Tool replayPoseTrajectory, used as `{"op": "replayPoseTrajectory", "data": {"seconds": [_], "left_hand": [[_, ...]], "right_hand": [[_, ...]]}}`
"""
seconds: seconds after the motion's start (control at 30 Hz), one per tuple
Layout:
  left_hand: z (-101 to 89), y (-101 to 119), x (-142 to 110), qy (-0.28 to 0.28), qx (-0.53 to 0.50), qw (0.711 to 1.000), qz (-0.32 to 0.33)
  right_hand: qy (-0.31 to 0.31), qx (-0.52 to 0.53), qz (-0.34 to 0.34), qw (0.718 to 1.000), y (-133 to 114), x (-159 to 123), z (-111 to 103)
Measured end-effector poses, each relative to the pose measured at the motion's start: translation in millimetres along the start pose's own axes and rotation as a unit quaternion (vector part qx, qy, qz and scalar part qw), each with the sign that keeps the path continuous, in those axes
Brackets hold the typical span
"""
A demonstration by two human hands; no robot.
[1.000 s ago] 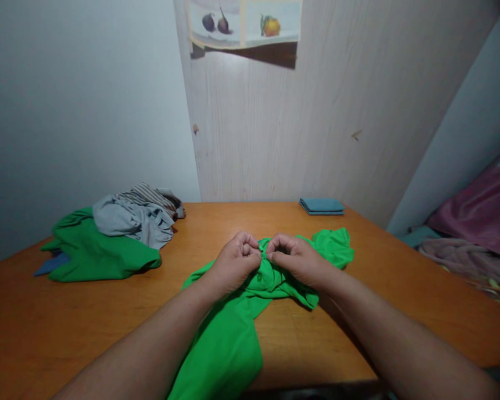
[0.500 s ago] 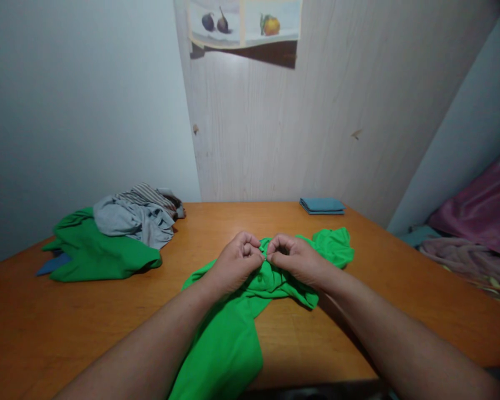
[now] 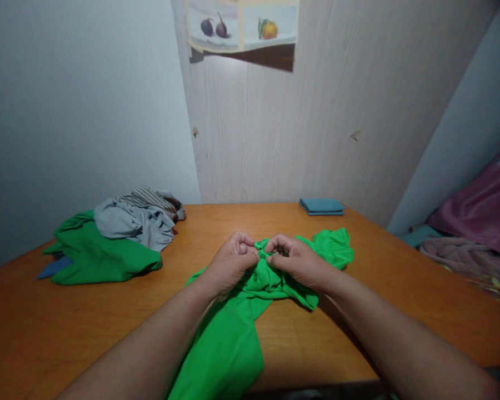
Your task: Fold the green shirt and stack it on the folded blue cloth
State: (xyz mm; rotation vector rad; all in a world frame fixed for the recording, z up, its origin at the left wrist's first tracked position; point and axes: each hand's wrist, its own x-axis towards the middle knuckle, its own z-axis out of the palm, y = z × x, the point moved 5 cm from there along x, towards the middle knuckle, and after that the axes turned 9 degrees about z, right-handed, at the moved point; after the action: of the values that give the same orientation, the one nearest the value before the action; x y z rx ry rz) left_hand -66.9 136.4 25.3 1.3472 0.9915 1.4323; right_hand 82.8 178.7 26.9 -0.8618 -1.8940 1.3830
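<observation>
The bare left hand [image 3: 234, 260] and bare right hand [image 3: 295, 260] each pinch, thumb against fingers, a gathered bit of the bright green cloth garment [image 3: 269, 278], which lies crumpled across the orange-brown wooden table [image 3: 316, 347], its near part running toward the person; to its left sits a heap of darker green cloth [image 3: 104, 258] and wrinkled grey cloth [image 3: 129, 222], while a folded blue-grey fabric piece [image 3: 322, 206] rests near the far edge
</observation>
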Motion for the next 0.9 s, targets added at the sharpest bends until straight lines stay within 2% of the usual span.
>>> {"op": "replayPoseTrajectory", "data": {"seconds": [0.17,0.43,0.6,0.9], "left_hand": [[-2.0,1,1,-0.011,0.021,0.999,0.025],[-0.2,6,-1,-0.052,0.119,0.985,0.113],[1.8,8,-3,-0.099,0.247,0.947,0.183],[1.7,13,-3,-0.104,0.404,0.870,0.263]], "right_hand": [[0.008,-0.012,-0.031,0.999,1,1,0],[-0.005,-0.005,0.007,1.000,5,2,-1],[-0.022,0.016,0.029,0.999,7,3,-2],[-0.019,0.027,0.040,0.999,10,5,-5]]}}
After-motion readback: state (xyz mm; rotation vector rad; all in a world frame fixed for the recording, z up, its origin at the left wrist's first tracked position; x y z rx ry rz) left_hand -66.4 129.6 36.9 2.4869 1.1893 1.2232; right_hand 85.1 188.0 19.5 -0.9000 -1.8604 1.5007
